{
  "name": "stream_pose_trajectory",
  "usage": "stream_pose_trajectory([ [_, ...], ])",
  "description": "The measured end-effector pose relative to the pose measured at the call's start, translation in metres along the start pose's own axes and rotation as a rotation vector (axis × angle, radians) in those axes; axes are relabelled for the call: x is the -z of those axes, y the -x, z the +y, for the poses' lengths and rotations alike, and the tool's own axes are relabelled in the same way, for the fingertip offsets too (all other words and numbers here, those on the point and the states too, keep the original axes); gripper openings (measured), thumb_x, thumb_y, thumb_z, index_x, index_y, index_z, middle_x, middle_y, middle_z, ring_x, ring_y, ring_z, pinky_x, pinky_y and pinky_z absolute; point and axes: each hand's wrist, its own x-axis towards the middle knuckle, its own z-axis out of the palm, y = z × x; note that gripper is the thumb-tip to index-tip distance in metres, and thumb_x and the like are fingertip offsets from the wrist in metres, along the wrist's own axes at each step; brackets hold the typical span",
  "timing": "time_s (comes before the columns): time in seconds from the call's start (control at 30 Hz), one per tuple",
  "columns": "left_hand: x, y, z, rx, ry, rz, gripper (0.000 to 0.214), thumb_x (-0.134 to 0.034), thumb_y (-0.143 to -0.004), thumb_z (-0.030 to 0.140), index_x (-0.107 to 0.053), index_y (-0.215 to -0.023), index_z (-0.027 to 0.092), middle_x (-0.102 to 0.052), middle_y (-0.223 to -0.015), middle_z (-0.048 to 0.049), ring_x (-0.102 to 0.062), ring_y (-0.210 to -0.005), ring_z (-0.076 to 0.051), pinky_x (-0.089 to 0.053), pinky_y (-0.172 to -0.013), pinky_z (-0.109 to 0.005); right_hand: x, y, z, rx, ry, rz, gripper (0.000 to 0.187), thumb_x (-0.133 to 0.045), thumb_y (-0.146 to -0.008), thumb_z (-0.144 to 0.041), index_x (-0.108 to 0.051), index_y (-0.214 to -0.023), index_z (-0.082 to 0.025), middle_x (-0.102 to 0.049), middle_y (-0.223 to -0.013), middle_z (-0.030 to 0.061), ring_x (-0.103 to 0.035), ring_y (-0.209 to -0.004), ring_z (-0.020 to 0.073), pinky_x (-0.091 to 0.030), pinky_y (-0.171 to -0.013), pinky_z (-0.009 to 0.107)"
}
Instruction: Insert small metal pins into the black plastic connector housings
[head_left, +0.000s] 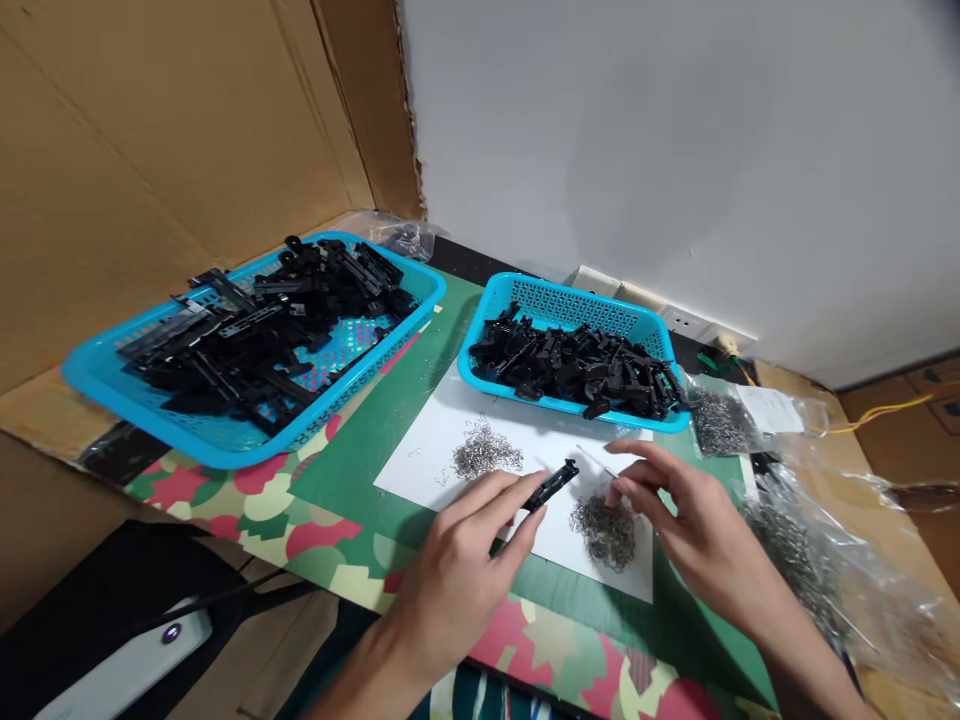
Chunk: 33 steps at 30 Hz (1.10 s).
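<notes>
Two bare hands meet over the white sheet of paper (439, 445), which lies on a green mat (360, 420). The left hand (457, 565) reaches onto the sheet's near edge. Its fingers (504, 492) are closed round the lower end of a small black plastic part (553, 486). The part juts out past the fingertips, slanting up and away over the middle of the sheet, clear of the paper. The right hand (686, 515) comes in over the sheet's right edge with its fingers bent. Their tips are drawn together just above the near pile of metal springs (604, 532) on the sheet's near right corner. Whether they pinch a spring cannot be told. The free tip of the black part points toward those fingertips, close to them but apart. A second pile of springs (486, 452) lies on the sheet's left half, well clear of both hands. At the sheet's far edge sits a small blue basket (577, 300) filled with black parts. Off the sheet's left side is a large blue basket (217, 445) of longer black pieces. To the right of the sheet lie clear plastic bags (721, 422) holding more springs.
</notes>
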Motion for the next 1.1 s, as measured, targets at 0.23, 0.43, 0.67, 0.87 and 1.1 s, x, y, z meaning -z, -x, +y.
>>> stream_pose_trajectory([
  [0.23, -0.005, 0.0, -0.003, -0.107, -0.201, -0.156, 0.038, -0.051, -0.106, 0.01, -0.062, -0.14, 0.02, -0.068, -0.104, -0.0071, -0.067, -0.091, -0.021, -0.06, -0.078, -0.037, 0.006, 0.001, 0.002, 0.028, -0.12, 0.157, 0.02, -0.061, -0.103, -0.04, -0.07, -0.099, -0.023, -0.08, -0.099, 0.0085, -0.077, -0.094, 0.0259, -0.06, -0.075, 0.035],
  [0.43, -0.008, 0.005, -0.004, -0.25, -0.405, -0.208, 0.049, -0.051, -0.1, 0.0, -0.053, -0.148, 0.012, -0.067, -0.109, -0.0116, -0.066, -0.096, -0.026, -0.058, -0.08, -0.042, -0.023, -0.005, 0.002, -0.08, -0.354, 0.222, 0.02, -0.067, -0.099, -0.041, -0.057, -0.098, -0.024, -0.08, -0.089, 0.0077, -0.08, -0.092, 0.0261, -0.063, -0.072, 0.033],
  [0.67, -0.008, 0.002, 0.001, -0.328, -0.505, -0.198, 0.045, -0.045, -0.1, -0.001, -0.056, -0.143, 0.006, -0.067, -0.106, -0.0129, -0.066, -0.092, -0.026, -0.059, -0.078, -0.042, -0.038, -0.011, 0.002, -0.045, -0.361, 0.309, 0.019, -0.072, -0.097, -0.037, -0.06, -0.092, -0.023, -0.078, -0.087, 0.0052, -0.079, -0.085, 0.0233, -0.061, -0.072, 0.033],
  [0.87, -0.007, 0.002, 0.005, -0.334, -0.518, -0.207, 0.046, -0.043, -0.097, -0.004, -0.057, -0.14, 0.004, -0.068, -0.104, -0.0128, -0.067, -0.091, -0.026, -0.061, -0.077, -0.042, -0.04, -0.015, 0.001, -0.069, -0.401, 0.314, 0.017, -0.075, -0.094, -0.035, -0.063, -0.089, -0.023, -0.073, -0.079, 0.0021, -0.074, -0.074, 0.0202, -0.06, -0.071, 0.034],
  [1.1, -0.011, 0.005, 0.001, -0.261, -0.454, -0.206, 0.049, -0.05, -0.098, -0.001, -0.054, -0.146, 0.007, -0.068, -0.109, -0.0121, -0.067, -0.097, -0.026, -0.061, -0.085, -0.043, -0.035, -0.014, 0.006, 0.005, -0.012, 0.238, 0.02, -0.05, -0.107, -0.034, -0.066, -0.109, -0.022, -0.072, -0.095, 0.0054, -0.065, -0.079, 0.0198, -0.051, -0.072, 0.034],
])
